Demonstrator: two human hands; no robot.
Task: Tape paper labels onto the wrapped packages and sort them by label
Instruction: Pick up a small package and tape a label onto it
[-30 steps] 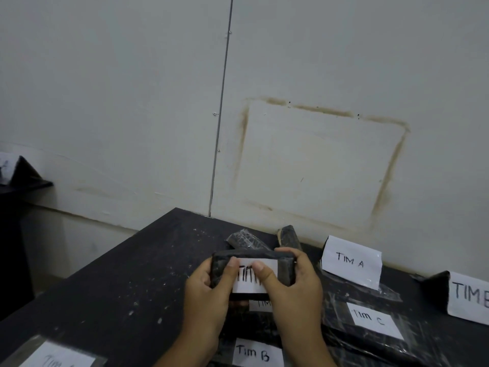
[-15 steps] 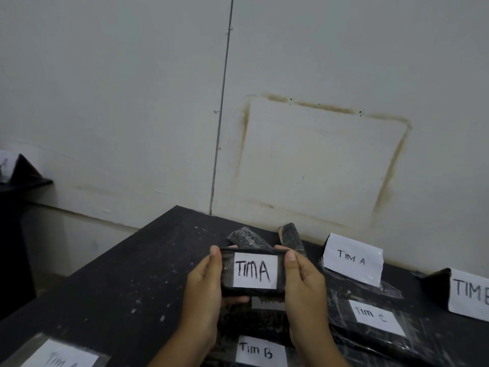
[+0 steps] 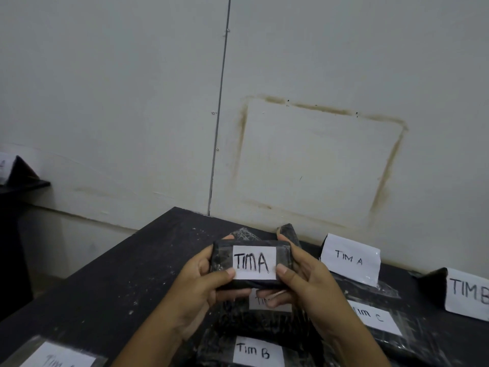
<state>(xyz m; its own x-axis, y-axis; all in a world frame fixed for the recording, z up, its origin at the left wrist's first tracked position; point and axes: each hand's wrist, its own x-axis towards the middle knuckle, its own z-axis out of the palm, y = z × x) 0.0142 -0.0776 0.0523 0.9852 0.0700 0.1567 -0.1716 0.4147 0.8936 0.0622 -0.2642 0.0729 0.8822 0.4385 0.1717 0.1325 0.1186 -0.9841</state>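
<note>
— While the grey wall (image 3: 105,102) fills most of the view, what sits below it?

— A dark, scuffed desk (image 3: 119,274), with black wrapped packages on its right side. One package (image 3: 383,337) carries a label reading "Tim C", another package near the bottom edge (image 3: 219,350) reads "Tim B".

— And the standing cards?

— A white card "TIM A" (image 3: 350,258) leans near the wall; a card "TIM B" (image 3: 468,294) stands at the right edge, cut off.

— Where is the one being worked on?

— The small black package (image 3: 223,256) is lifted above the pile, its label "TIM A" (image 3: 254,262) facing the camera. The left hand (image 3: 195,284) and right hand (image 3: 309,284) grip its two ends, fingers curled under it and both thumbs pressed at the label's lower corners.
</note>
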